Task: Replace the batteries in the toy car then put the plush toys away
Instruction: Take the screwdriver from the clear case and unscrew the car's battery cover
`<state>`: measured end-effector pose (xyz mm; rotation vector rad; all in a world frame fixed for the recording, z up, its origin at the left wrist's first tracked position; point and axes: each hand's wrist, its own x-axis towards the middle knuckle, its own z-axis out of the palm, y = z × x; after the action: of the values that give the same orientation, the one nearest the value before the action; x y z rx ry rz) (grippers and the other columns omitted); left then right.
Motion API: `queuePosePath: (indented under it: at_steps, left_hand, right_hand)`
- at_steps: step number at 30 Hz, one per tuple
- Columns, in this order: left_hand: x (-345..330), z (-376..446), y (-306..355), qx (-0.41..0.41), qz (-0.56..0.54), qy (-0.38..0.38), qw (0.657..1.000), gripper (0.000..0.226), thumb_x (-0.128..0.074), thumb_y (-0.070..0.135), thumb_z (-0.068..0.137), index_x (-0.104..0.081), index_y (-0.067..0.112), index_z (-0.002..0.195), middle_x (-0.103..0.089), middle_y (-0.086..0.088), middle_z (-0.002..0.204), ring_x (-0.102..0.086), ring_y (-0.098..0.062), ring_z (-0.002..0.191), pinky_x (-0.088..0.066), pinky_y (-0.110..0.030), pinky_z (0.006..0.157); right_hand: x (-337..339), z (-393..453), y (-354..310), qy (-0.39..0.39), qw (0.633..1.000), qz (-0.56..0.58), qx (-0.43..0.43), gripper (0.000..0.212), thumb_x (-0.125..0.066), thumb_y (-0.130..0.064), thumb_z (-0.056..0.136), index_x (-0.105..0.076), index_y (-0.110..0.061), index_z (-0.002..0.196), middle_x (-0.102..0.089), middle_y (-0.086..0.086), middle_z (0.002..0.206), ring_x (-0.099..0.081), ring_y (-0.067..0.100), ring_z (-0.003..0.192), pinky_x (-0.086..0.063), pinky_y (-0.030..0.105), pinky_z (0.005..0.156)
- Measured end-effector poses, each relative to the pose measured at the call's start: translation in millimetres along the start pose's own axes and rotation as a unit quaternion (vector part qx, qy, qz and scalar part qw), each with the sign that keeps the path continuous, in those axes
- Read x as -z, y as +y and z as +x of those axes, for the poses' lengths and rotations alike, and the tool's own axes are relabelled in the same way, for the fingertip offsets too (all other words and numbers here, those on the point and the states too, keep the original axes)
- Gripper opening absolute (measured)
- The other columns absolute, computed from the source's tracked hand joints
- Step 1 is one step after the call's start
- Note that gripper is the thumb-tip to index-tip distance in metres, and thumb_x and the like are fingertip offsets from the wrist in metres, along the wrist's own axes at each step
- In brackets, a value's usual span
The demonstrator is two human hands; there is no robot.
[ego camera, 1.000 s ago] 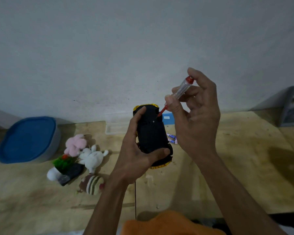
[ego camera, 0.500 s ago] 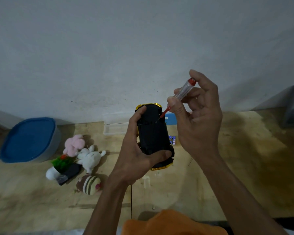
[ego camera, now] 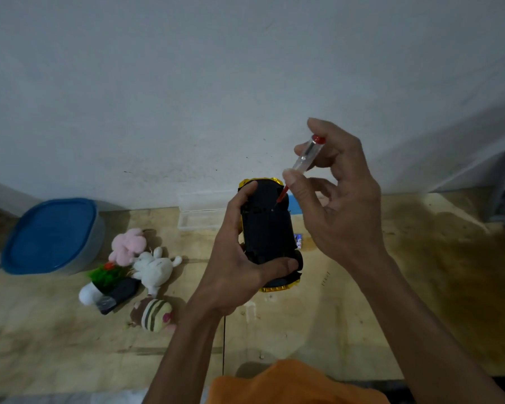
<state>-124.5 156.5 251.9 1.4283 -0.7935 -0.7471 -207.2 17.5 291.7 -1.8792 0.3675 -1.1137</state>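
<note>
i see the black-bottomed toy car with gold trim (ego camera: pixel 267 231) held upside down above the wooden counter (ego camera: pixel 391 301), my left hand (ego camera: pixel 233 275) wrapped tight around it. my right hand (ego camera: pixel 338 205) pinches a clear-handled screwdriver with a red cap (ego camera: pixel 306 157), tip on the underside. the blue-lidded round plastic tub (ego camera: pixel 51 236) sits closed beside the small plush toys (ego camera: pixel 134 275).

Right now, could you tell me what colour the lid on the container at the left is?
Blue: the lid, seen in the head view.
</note>
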Motion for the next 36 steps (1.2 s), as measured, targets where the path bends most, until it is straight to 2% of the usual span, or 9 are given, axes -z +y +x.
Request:
queuePosePath:
  at_steps: [2, 5, 10, 15, 20, 25, 29, 33, 36]
  left_hand:
    - [0, -1, 0, -0.003, 0.003, 0.000, 1.000, 0.107, -0.087, -0.010, 0.066, -0.036, 0.044, 0.143, -0.050, 0.023, 0.134, -0.064, -0.010, 0.111, -0.061, -0.032, 0.078]
    - [1, -2, 0, 0.000, 0.003, -0.003, 1.000, 0.107, -0.085, -0.012, 0.066, -0.036, 0.043, 0.143, -0.053, 0.030, 0.127, -0.066, -0.009, 0.105, -0.061, -0.031, 0.076]
    - [1, -3, 1, 0.004, -0.005, -0.002, 1.000, 0.107, -0.086, -0.012, 0.066, -0.036, 0.045, 0.142, -0.052, 0.026, 0.130, -0.066, -0.010, 0.108, -0.062, -0.033, 0.077]
    - [2, -4, 1, 0.004, -0.012, -0.001, 1.000, 0.107, -0.086, -0.011, 0.066, -0.037, 0.045, 0.143, -0.051, 0.021, 0.134, -0.065, -0.014, 0.110, -0.061, -0.035, 0.079]
    - [2, -4, 1, 0.007, -0.020, -0.003, 1.000, 0.109, -0.086, -0.011, 0.065, -0.036, 0.045, 0.144, -0.052, 0.019, 0.133, -0.066, -0.014, 0.108, -0.062, -0.036, 0.078]
    - [4, -5, 1, 0.007, -0.027, 0.000, 1.000, 0.107, -0.087, -0.011, 0.065, -0.039, 0.048, 0.141, -0.053, 0.013, 0.134, -0.067, -0.019, 0.108, -0.062, -0.037, 0.078]
    - [4, -6, 1, 0.014, -0.036, 0.001, 0.999, 0.108, -0.086, -0.012, 0.066, -0.037, 0.046, 0.143, -0.054, 0.018, 0.132, -0.068, -0.016, 0.107, -0.061, -0.036, 0.077]
    - [4, -7, -1, 0.023, -0.042, -0.003, 0.999, 0.109, -0.085, -0.014, 0.065, -0.037, 0.043, 0.144, -0.054, 0.020, 0.131, -0.068, -0.019, 0.106, -0.062, -0.042, 0.079]
    - [3, -7, 0, 0.022, -0.040, -0.006, 0.999, 0.109, -0.085, -0.014, 0.065, -0.036, 0.042, 0.145, -0.055, 0.021, 0.130, -0.069, -0.017, 0.106, -0.062, -0.039, 0.079]
  right_hand:
    - [0, 3, 0, 0.013, 1.000, -0.012, 0.006, 0.051, -0.074, -0.009, 0.088, -0.050, -0.021, 0.132, -0.061, 0.003, 0.112, -0.062, 0.009, 0.096, -0.053, 0.014, 0.073]
    - [2, 5, 1, -0.011, 1.000, -0.012, 0.014, 0.051, -0.070, -0.006, 0.091, -0.051, -0.018, 0.136, -0.063, 0.004, 0.116, -0.067, 0.015, 0.097, -0.055, 0.019, 0.078]
    - [1, 7, 0, -0.011, 1.000, -0.021, 0.018, 0.052, -0.075, -0.010, 0.087, -0.054, -0.013, 0.135, -0.062, 0.004, 0.117, -0.066, 0.018, 0.096, -0.056, 0.019, 0.077]
    - [1, 9, -1, -0.038, 0.999, 0.000, 0.015, 0.055, -0.068, -0.003, 0.091, -0.048, -0.010, 0.141, -0.065, 0.002, 0.113, -0.071, 0.019, 0.094, -0.059, 0.028, 0.081]
    - [-1, 11, -4, -0.030, 0.999, -0.008, 0.019, 0.056, -0.074, -0.008, 0.088, -0.051, -0.011, 0.139, -0.062, 0.004, 0.116, -0.069, 0.018, 0.094, -0.057, 0.020, 0.078]
    - [1, 10, -5, -0.060, 0.998, 0.023, 0.002, 0.050, -0.063, 0.003, 0.092, -0.045, -0.007, 0.137, -0.066, 0.008, 0.111, -0.072, 0.016, 0.096, -0.060, 0.032, 0.079]
    - [0, 11, -5, -0.021, 1.000, 0.002, 0.005, 0.049, -0.076, -0.008, 0.087, -0.055, -0.013, 0.131, -0.062, 0.007, 0.111, -0.067, 0.019, 0.094, -0.060, 0.027, 0.072]
    - [0, 11, -5, -0.055, 0.998, 0.014, 0.007, 0.053, -0.067, -0.002, 0.092, -0.048, -0.010, 0.141, -0.065, 0.005, 0.114, -0.071, 0.018, 0.097, -0.060, 0.028, 0.080]
    - [-1, 11, -6, -0.049, 0.999, -0.001, 0.010, 0.053, -0.070, -0.008, 0.091, -0.050, -0.013, 0.139, -0.063, 0.001, 0.113, -0.068, 0.015, 0.096, -0.059, 0.023, 0.075]
